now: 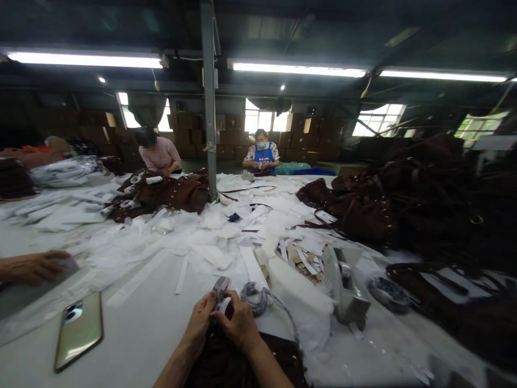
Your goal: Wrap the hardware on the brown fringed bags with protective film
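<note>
Fingers of the left hand [202, 317] and right hand [241, 321] are pinching a grey piece [221, 285] above a brown bag [283, 349]. The bag's contents are lying hidden.

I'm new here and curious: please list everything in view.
Phone: one, gold, left foreground
Bags: several, brown, mostly right
Sheets: many, white, across table
Device: one, grey, right
Wrapped coils: two, greyish, centre, right
Boxes: many, brown, back
Post: one, grey, mid-table
Lamps: several, white, overhead
Windows: four, bright, back
Co-workers: two, pink and blue clothing, back
Another person's hand: one, left edge
Left fingers: centre, holding grey item
Right fingers: centre, touching it
</note>
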A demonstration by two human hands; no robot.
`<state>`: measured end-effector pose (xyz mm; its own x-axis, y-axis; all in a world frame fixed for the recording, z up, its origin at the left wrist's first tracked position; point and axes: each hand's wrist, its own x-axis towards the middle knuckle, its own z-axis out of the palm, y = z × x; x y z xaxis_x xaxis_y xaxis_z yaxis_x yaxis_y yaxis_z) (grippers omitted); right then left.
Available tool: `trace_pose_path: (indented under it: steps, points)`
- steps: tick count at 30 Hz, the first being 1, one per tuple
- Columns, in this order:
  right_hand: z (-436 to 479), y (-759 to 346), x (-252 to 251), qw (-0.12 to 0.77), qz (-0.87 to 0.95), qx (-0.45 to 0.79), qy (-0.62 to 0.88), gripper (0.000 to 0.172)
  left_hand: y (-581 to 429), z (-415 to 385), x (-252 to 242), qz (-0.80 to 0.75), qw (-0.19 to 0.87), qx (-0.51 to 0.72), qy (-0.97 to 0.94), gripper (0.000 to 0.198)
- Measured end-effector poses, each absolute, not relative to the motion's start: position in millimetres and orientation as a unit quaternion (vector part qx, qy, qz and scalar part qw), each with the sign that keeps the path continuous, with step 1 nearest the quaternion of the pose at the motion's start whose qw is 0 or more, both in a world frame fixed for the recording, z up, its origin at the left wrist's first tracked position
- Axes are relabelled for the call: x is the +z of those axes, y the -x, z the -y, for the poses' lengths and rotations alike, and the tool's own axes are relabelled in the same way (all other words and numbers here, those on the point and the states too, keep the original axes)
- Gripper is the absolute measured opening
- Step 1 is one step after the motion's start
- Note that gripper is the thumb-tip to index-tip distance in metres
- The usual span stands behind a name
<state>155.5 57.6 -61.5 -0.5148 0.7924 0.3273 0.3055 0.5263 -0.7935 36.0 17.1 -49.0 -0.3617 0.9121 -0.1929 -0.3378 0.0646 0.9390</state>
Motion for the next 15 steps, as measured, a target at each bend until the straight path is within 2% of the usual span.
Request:
trace_pose_path:
  steps: [7, 12, 15]
  points:
    - [-59.7, -154.0, -59.2, 0.355, 0.793, 0.365, 0.335, 0.029, -73.2, -35.9, -63.8, -0.534, 0.444, 0.652, -0.303, 0.047]
    - [-62.7, -149.4, -54.0, 0.352, 0.799, 0.342, 0.348, 0.032, -62.9, -35.2, -45.9, -0.531, 0.456, 0.637, -0.322, 0.057]
    - [-74.4, -149.3, -62.7, 0.345, 0.793, 0.345, 0.364, 0.042, -42.6, -24.1, -33.6, -0.564, 0.421, 0.641, -0.307, 0.057]
